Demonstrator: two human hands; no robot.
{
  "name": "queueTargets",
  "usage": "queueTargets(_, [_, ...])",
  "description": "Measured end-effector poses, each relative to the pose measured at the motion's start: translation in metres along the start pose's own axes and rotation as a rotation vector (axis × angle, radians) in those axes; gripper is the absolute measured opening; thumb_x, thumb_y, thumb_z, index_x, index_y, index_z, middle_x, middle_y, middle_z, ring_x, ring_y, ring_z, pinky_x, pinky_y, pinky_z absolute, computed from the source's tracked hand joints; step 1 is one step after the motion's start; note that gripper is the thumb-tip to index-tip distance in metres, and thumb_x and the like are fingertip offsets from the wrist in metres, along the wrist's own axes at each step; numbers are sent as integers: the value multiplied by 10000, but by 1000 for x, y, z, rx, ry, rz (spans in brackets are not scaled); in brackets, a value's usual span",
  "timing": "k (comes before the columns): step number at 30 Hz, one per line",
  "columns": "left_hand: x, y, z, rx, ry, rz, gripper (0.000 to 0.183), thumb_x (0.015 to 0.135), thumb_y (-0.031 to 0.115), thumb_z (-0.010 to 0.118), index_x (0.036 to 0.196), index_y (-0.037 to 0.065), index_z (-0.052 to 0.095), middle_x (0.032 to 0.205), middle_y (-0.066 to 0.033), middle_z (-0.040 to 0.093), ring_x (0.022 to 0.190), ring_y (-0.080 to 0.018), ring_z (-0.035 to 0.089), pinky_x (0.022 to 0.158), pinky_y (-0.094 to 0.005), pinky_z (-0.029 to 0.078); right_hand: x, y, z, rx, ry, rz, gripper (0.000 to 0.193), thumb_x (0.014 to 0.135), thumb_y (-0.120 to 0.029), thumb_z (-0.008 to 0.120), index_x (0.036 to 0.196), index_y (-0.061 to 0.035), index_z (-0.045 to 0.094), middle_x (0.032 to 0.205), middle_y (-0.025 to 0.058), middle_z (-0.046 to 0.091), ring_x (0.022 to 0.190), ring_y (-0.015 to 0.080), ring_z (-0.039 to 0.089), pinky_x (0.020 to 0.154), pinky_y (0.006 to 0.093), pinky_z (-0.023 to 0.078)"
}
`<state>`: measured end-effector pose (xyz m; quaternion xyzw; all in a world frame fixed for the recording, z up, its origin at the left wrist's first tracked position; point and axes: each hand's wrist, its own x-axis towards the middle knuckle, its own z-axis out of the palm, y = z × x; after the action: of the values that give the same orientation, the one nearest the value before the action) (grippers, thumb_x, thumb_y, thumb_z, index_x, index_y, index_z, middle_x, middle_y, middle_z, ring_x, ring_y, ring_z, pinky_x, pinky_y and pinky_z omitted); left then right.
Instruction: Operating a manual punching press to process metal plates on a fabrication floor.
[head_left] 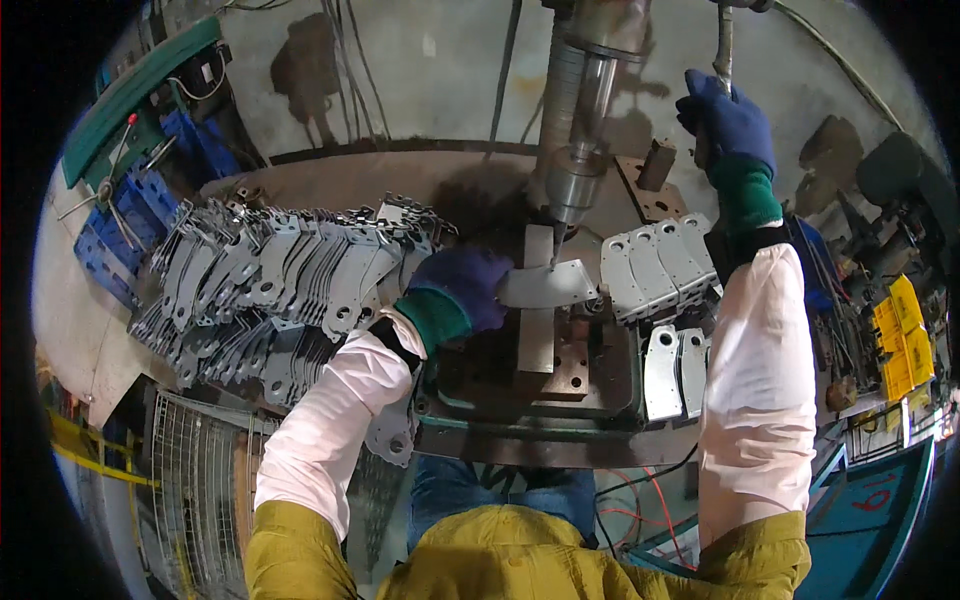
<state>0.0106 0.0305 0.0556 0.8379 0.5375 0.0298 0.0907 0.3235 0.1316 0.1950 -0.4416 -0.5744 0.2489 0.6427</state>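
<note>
Your left hand point(455, 285) pinched the left end of a curved metal plate point(548, 289), which lay below the chuck point(575, 185). Holding it by that end probably kept your gloved fingers clear of the bit point(557, 250) under the chuck and stopped the plate from turning; whether the bit touched it, you could not tell from this view. The plate crossed a pale bar point(536, 345) on the near side of the chuck, which seemed to give it level support.

Your right hand point(730, 120) was wrapped around a lever point(724, 45), up and to the right of the chuck, likely so you could work it without letting go of the plate.

Left of the chuck, the crowded pile of plates point(290, 265) lay within your left hand's reach. Right of the chuck, the overlapping row of plates point(640, 270) sat neatly, presumably kept apart from that pile.
</note>
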Motion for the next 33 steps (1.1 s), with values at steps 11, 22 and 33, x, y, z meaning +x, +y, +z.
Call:
queueTargets(11, [0,1,-6,-34,-23,-23,510,622,314,763,1082,123,655,1134,-181,631,1028,-376,654,845,-493,552,40,22,22,-582,355,-268,354,931,-362,692,981,-12,696,833,51,728,744,135,702,644,301,511])
queueTargets(22, [-3,2,2,-17,118,2,429,635,300,746,1022,140,654,1020,-150,684,952,-366,689,781,-483,569,39,29,24,-38,279,-204,479,901,-466,710,1029,-5,693,836,57,728,765,138,702,667,284,505])
queueTargets(33, [14,-5,23,13,136,-4,411,593,281,740,977,159,662,942,-148,690,872,-376,696,730,-490,564,56,48,3,-587,259,-589,478,911,-479,680,1048,-22,697,857,65,746,810,153,727,705,293,529])
